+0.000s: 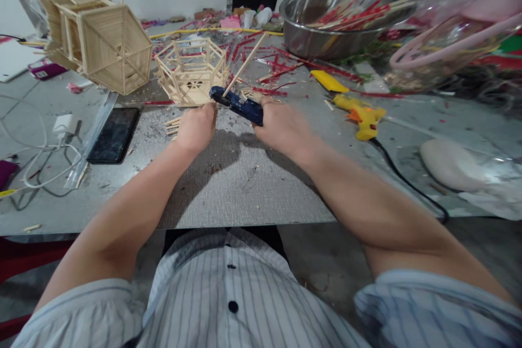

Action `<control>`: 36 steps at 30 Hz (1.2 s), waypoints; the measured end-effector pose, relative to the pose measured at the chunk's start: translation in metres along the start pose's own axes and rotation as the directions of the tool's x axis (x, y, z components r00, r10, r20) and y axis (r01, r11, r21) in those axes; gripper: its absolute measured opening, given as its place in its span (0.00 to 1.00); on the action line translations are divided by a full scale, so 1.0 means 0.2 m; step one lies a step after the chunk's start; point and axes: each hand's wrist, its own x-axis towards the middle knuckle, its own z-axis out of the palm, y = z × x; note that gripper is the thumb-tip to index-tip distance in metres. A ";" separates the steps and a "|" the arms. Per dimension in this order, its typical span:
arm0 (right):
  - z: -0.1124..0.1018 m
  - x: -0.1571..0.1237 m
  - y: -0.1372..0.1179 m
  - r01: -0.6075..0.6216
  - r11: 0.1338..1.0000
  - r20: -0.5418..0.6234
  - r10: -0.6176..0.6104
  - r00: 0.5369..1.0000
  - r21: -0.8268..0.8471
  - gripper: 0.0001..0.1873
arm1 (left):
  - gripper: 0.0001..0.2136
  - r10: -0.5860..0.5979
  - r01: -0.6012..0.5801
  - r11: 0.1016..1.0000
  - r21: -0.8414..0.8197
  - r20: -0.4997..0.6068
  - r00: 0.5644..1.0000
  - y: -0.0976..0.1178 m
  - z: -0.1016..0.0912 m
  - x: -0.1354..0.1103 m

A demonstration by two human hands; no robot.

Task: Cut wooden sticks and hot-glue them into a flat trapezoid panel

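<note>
My right hand (283, 125) is wrapped round a dark blue hand tool (244, 107) with pale worn marks; its exact kind I cannot make out. A thin wooden stick (247, 62) slants up to the right from the tool's far end. My left hand (198, 126) is closed at that end, its fingertips in line with the stick, whose lower tip is hidden. Just beyond my hands stands an open six-sided frame of wooden sticks (191, 73). Several short cut sticks (173, 125) lie beside my left hand.
A larger stick-built model (116, 49) lies tipped at the left, behind a black phone (114, 136) and a white charger (66, 124). To the right are a yellow glue gun (362, 114) with its cord and a steel basin (326, 38) holding sticks. Red scraps (281, 72) litter the back.
</note>
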 end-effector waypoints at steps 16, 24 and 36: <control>0.03 0.04 0.04 0.018 0.998 0.016 -0.017 1.000 -0.058 0.15 | 0.11 -0.068 0.078 0.993 -0.086 0.122 0.990 0.03 -0.05 -0.01; 0.06 0.09 0.11 -0.047 0.999 0.024 0.048 0.999 -0.013 0.12 | 0.12 -0.076 0.077 0.965 -0.250 0.014 0.997 -0.04 -0.03 0.03; -0.04 0.04 0.02 -0.046 0.999 0.130 0.047 0.990 -0.005 0.12 | 0.14 -0.066 0.048 0.943 -0.328 -0.043 0.997 0.03 -0.01 -0.02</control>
